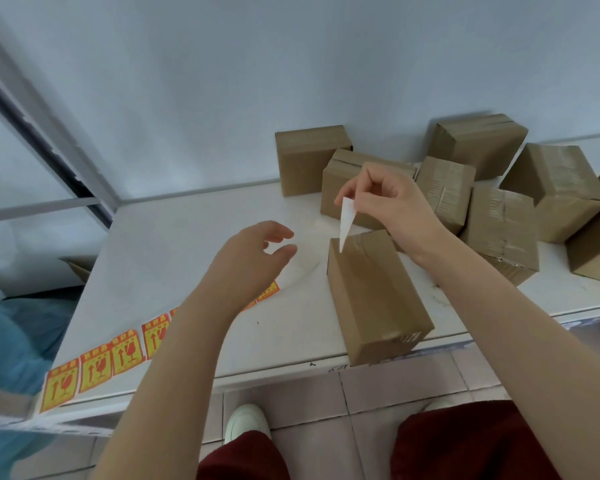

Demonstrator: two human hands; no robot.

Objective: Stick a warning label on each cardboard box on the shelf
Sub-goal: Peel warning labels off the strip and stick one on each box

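Note:
A cardboard box [378, 299] lies on the white shelf [187, 244], near its front edge. My right hand [392, 202] hovers above the box's far end and pinches a peeled label [346, 221]; only the label's white back shows, hanging down to the box top. My left hand [257, 258] floats open to the left of the box, fingers curled, holding nothing. A strip of yellow and red warning labels [97, 362] runs along the shelf from the front left corner, partly hidden under my left forearm.
Several more cardboard boxes [499, 209] are piled at the back right of the shelf against the white wall. A grey shelf upright [49, 133] rises at the left. Below the shelf edge are pink floor tiles and my white shoe [246, 420].

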